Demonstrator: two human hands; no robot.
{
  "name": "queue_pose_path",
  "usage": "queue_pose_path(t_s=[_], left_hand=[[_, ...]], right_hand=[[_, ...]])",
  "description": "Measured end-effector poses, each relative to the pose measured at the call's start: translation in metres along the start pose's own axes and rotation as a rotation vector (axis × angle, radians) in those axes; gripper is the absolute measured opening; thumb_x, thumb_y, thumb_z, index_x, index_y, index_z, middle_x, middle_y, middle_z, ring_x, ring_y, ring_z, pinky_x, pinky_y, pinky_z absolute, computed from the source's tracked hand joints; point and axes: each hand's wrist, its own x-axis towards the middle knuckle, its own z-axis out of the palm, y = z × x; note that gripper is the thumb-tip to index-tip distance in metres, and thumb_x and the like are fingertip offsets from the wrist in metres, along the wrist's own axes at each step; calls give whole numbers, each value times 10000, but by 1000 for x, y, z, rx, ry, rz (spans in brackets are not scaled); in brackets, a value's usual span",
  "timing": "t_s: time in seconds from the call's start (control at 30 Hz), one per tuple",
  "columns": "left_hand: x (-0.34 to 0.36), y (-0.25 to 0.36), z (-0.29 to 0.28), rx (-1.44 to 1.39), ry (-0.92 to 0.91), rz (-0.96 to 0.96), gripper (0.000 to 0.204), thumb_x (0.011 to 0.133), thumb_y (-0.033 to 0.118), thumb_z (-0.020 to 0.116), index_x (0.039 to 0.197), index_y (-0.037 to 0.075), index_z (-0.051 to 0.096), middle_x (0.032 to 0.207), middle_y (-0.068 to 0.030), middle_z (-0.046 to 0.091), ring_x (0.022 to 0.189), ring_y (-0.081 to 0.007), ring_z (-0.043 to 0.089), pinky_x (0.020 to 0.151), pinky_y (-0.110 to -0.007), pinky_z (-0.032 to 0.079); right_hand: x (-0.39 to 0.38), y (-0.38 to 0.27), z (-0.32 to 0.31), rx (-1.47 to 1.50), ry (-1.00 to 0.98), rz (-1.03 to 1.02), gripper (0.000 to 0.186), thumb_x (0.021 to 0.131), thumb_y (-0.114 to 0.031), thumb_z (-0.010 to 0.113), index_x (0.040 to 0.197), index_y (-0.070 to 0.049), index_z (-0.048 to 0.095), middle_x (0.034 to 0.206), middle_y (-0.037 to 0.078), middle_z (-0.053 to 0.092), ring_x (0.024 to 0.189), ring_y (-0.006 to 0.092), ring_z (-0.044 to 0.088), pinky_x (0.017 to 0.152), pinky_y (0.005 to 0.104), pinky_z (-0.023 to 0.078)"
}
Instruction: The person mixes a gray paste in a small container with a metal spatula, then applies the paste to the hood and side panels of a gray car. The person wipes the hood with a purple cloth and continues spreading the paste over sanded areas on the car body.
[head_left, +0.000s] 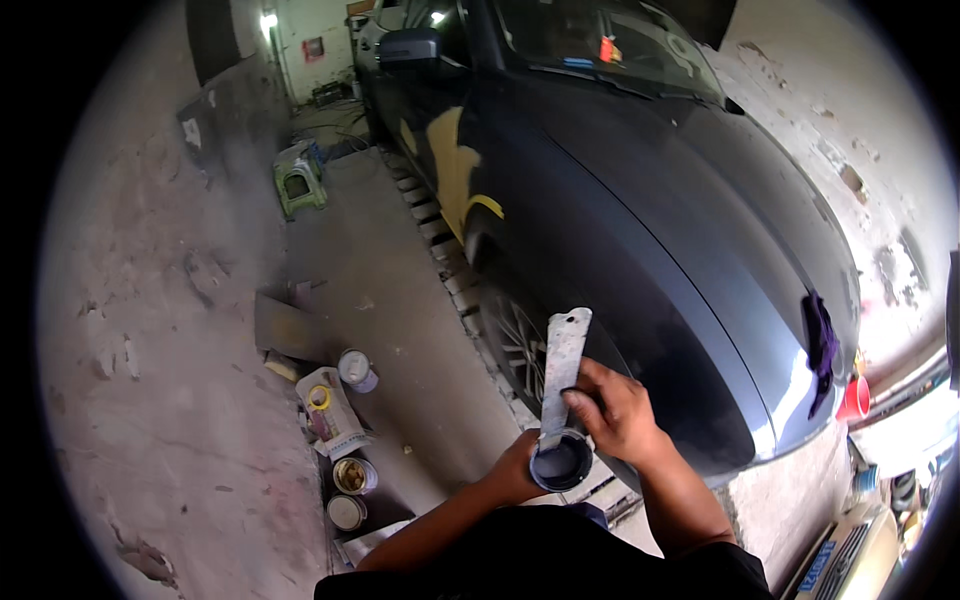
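Note:
My left hand (514, 470) is wrapped around the side of a small dark-rimmed cup (584, 478). Dark grey liquid, like paint, lies inside it. Between the thumb and fingers of my right hand (622, 415) is a flat, pale, stained mixing stick (566, 365) with a hole near its top. It stands nearly upright, its lower end at the far-left rim of the cup; how deep it reaches is hard to see. Just beyond both hands is the front fender of a dark grey car (640, 250).
Yellowish patches (452, 160) mark the car's side. Along the left wall stand a lidded can (355, 368), an open can (353, 476), a box with a tape roll (320, 398) and a green stool (299, 180). A purple cloth (822, 350) hangs on the car's front, near a red bucket (855, 399).

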Motion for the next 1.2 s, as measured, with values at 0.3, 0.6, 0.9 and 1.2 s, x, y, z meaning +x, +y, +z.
queue_pose_path(t_s=[0.3,0.6,0.9,1.2], left_hand=[[37,-15,-161,224,292,-280,921,607,259,897,1360,56,407,1264,-154,562,1150,-320,576,952,-408,476],[153,-96,-272,494,456,-22,903,602,162,874,1366,49,405,1270,-160,557,1163,-323,571,978,-400,458],[245,-100,-302,370,268,35,883,602,102,866,1355,14,413,1234,-188,569,1140,-346,572,978,-414,454],[257,-101,-247,319,73,171,911,623,119,875,1380,11,379,1249,-206,553,1158,-368,557,983,-424,452]], right_hand=[[133,38,107,114,-42,48,203,857,-106,703,959,3,564,698,136,645,596,269,659,557,338,521],[241,149,154,139,150,313,192,897,-72,663,966,28,513,719,75,653,655,85,615,584,241,493],[276,147,127,21,187,520,218,852,-90,613,1026,16,535,733,160,630,655,264,632,604,355,497],[224,129,89,-35,340,660,167,847,-92,618,964,13,563,791,201,622,694,342,650,632,392,503]])
